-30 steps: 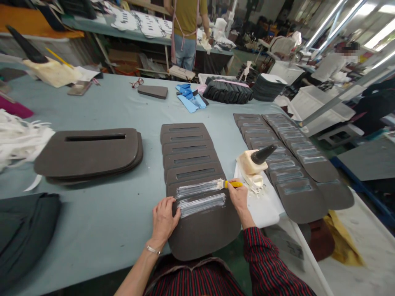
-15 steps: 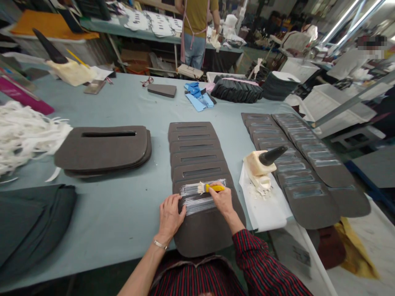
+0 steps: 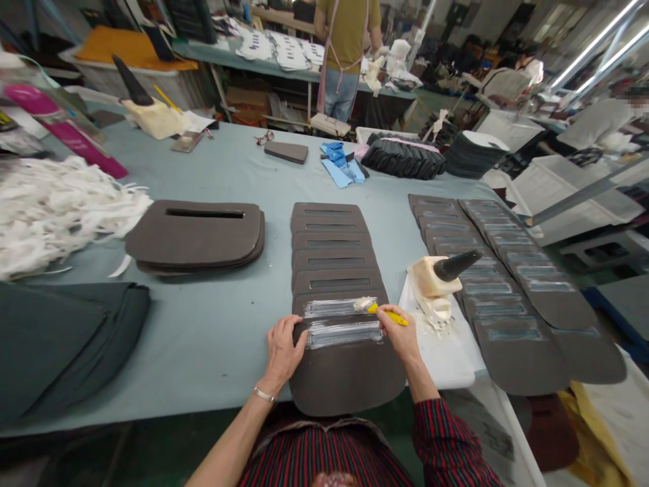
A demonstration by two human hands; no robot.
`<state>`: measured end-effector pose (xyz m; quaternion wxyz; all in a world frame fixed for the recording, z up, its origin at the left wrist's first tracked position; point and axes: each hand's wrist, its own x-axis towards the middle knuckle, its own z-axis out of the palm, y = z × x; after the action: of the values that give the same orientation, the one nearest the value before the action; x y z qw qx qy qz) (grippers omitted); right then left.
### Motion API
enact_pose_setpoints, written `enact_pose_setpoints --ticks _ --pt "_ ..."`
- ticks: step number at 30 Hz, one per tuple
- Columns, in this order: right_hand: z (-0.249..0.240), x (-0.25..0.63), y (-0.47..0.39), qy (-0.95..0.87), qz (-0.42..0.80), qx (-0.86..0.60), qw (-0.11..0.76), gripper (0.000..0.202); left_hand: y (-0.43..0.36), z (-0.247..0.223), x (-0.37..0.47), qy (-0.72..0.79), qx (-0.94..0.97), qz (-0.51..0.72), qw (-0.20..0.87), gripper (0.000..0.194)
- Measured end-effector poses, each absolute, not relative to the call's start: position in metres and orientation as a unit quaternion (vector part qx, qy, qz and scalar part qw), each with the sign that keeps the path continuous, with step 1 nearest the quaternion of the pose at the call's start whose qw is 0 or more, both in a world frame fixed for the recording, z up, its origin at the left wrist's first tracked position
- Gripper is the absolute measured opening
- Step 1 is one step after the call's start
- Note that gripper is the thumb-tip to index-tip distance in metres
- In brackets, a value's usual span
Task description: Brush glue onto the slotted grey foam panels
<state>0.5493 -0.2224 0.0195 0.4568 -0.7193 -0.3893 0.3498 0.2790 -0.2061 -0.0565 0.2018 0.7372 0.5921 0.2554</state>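
Note:
Dark grey-brown panels with slots lie in an overlapping row in front of me. Wet whitish smears cover the slot areas of the two nearest panels. In my right hand is a small brush with a yellow handle, its pale bristles touching the right end of the upper smear. My left hand rests at the row's left edge, fingers laid flat and thumb apart on the panel. Right of the row, a cream, glue-crusted container with a black cone-shaped top stands on a white sheet.
Smeared panels lie in two overlapping rows at the right. To the left are a stack of slotted panels, white strips and folded dark fabric. Blue scraps lie farther back. A person in an apron stands beyond the table.
My right hand has drawn the brush rightward along the upper smear, from its middle to its right end. The left hand stays at the panel edge. The view has shifted slightly left.

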Motion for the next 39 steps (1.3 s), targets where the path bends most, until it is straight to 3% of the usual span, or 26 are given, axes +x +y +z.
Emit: enact_pose_setpoints --ticks 8,14,17,21,26,29,34,39 --pt "-0.004 0.458 -0.21 -0.492 0.382 -0.653 0.432 0.016 -0.242 -0.07 0.279 0.555 0.796 0.2 0.135 0.032" --pt "-0.006 0.446 -0.203 -0.557 0.221 -0.689 0.407 0.014 -0.242 -0.071 0.285 0.562 0.796 0.196 0.111 0.035" --pt "-0.004 0.445 -0.208 -0.587 0.2 -0.675 0.399 0.013 -0.243 -0.069 0.286 0.562 0.797 0.196 0.105 0.035" --pt "-0.012 0.484 -0.213 -0.586 0.204 -0.687 0.379 0.011 -0.243 -0.07 0.287 0.559 0.8 0.195 0.1 0.035" --pt "-0.007 0.573 -0.223 -0.513 0.125 -0.768 0.362 0.012 -0.243 -0.072 0.29 0.559 0.799 0.2 0.094 0.036" --pt "0.002 0.565 -0.225 -0.51 0.092 -0.764 0.385 0.014 -0.244 -0.071 0.292 0.557 0.804 0.188 0.087 0.036" --pt "-0.004 0.516 -0.229 -0.587 0.192 -0.675 0.403 0.013 -0.245 -0.069 0.294 0.552 0.81 0.183 0.075 0.036" --pt "-0.014 0.573 -0.238 -0.48 0.166 -0.759 0.409 0.013 -0.244 -0.07 0.296 0.549 0.81 0.194 0.069 0.036"
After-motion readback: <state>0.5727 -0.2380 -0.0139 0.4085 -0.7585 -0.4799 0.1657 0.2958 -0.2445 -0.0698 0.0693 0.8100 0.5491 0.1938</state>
